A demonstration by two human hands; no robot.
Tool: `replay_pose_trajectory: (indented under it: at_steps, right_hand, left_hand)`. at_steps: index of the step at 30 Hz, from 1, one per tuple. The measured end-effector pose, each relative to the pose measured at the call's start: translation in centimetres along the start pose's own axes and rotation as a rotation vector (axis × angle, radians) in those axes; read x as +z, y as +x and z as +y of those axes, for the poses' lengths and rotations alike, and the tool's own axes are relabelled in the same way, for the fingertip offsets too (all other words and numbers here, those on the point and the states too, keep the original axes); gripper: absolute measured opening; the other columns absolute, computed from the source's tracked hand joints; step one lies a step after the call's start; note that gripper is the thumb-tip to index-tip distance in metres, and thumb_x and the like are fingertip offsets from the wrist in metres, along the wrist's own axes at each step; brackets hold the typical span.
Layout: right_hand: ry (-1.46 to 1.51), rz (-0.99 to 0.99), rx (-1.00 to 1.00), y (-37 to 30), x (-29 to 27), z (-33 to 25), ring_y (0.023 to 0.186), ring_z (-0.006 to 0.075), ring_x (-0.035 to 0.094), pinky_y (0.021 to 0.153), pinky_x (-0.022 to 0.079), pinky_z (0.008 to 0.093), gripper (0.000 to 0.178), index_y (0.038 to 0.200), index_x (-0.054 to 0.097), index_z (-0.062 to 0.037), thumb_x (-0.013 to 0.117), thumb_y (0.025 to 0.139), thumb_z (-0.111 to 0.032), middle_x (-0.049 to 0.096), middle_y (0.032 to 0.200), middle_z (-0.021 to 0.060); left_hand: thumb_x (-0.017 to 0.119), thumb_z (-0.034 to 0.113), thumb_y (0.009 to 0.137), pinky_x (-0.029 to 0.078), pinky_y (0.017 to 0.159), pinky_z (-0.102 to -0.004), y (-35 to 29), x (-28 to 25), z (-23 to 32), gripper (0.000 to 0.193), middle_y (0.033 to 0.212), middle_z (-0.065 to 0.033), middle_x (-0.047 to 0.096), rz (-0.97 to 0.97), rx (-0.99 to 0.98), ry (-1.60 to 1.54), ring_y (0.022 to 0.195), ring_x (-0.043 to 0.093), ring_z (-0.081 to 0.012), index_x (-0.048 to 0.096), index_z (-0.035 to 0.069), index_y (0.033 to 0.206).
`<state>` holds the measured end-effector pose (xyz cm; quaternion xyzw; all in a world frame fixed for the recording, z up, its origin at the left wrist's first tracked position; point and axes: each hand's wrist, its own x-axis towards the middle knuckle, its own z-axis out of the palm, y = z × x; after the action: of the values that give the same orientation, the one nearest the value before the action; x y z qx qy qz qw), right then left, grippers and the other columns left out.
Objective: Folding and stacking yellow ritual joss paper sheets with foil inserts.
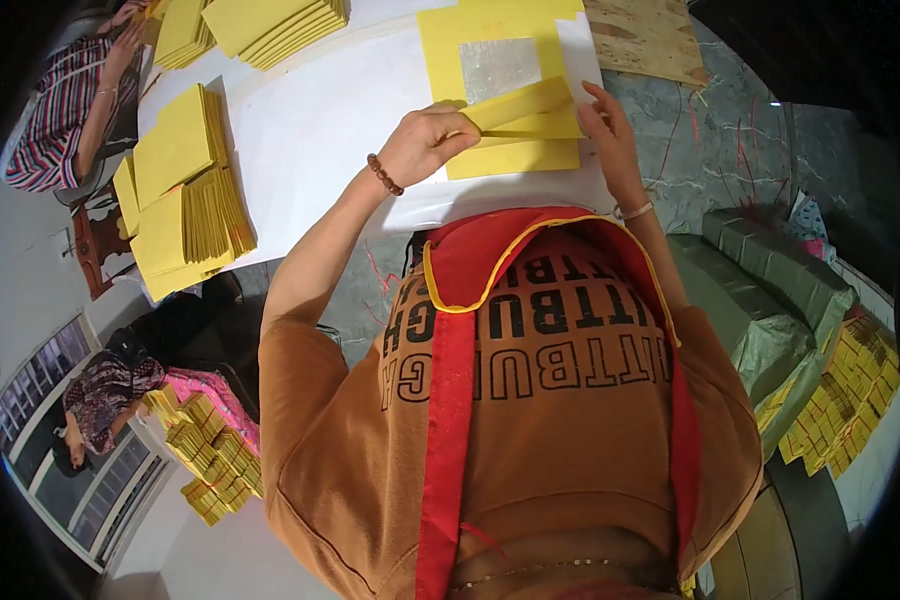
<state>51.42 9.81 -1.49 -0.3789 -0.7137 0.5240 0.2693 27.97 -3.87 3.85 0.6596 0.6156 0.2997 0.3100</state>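
Paper (530,108), yellow and folded, lies over yellow sheets (545,156) near the surface's (320,140) near edge, just before a silver square (500,66). The left grip (428,142) pinches its left end; the right grip (613,135) is released, fingers spread beside the other end, contact unclear. Yellow stacks (185,145) line the left.

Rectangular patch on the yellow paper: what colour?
The rectangular patch is silvery grey; head view shows it best.
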Motion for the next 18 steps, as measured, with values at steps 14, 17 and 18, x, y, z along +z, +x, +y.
replay_pose_trajectory:
  at_steps: [14,17,18]
  right_hand:
    - [0.515,-0.229,0.333,-1.2,-0.1,-3.9,0.054,0.0029,0.041,0.049,0.031,0.0179,0.06,0.13,0.039,-0.012,0.066,0.076,-0.009,0.053,0.062,-0.0037]
    - [0.504,-0.179,0.316,-0.9,0.4,-3.8,0.051,0.0024,0.038,0.046,0.028,0.0179,0.058,0.128,0.041,-0.011,0.067,0.076,-0.009,0.048,0.057,-0.006]
    - [0.504,-0.18,0.316,-0.8,0.6,-4.0,0.051,0.0024,0.038,0.046,0.028,0.0179,0.058,0.128,0.041,-0.011,0.067,0.076,-0.009,0.048,0.057,-0.006]
  left_hand:
    - [0.068,0.014,0.076,0.046,0.072,-0.0264,-0.7,0.0,0.0,0.019,0.087,-0.0064,0.058,-0.1,-0.101,-0.166,0.088,0.054,-0.0159,0.065,0.005,0.093]
    - [0.07,0.014,0.075,0.046,0.073,-0.0281,-0.8,0.3,-0.3,0.022,0.086,-0.0058,0.057,-0.086,-0.107,-0.193,0.09,0.053,-0.0168,0.065,0.005,0.094]
    - [0.07,0.014,0.075,0.046,0.073,-0.0281,-0.8,0.3,-0.3,0.022,0.086,-0.0058,0.057,-0.085,-0.107,-0.194,0.09,0.053,-0.0168,0.065,0.005,0.094]
